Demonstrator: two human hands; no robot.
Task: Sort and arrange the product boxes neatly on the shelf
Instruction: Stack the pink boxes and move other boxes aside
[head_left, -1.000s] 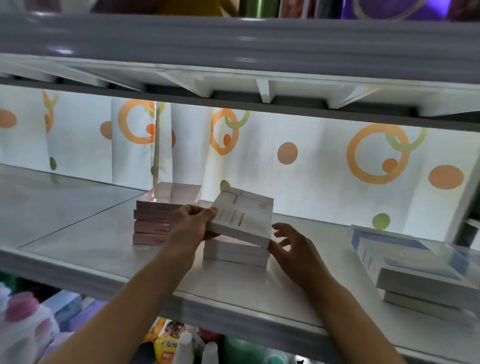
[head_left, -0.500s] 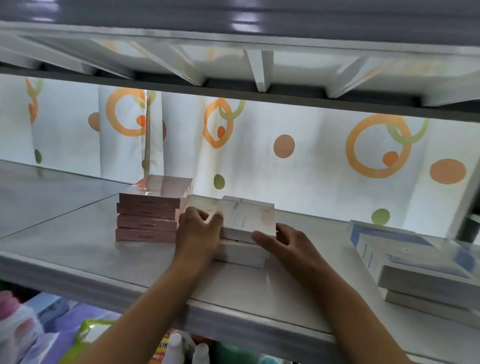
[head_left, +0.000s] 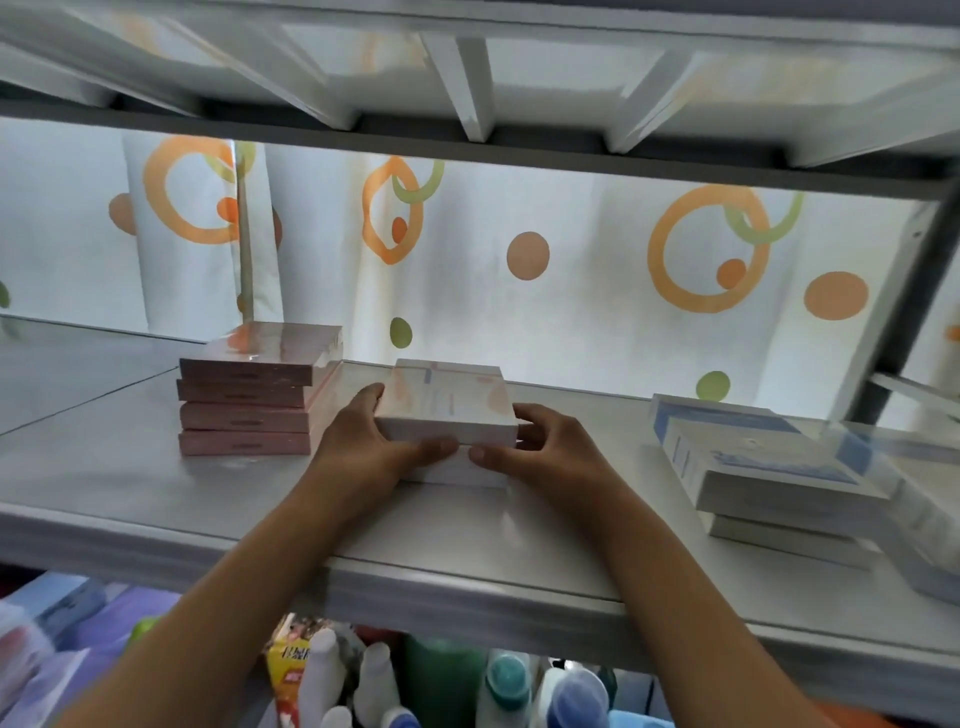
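The left hand and the right hand both grip the white box, one on each side, with the thumbs along its near edge. A second ago this box was tilted up in the left hand alone, and the right hand was open beside it. Now the box lies flat on top of another white box, and the two make a small pile in the middle of the shelf. The pile sits between the hands. Just to the left stands a stack of pink boxes, four high, close to the left hand. Far to the right lie some blue and white boxes, a bit crooked. Behind the shelf hangs a white curtain with orange rings and dots. Below the shelf are bottles.
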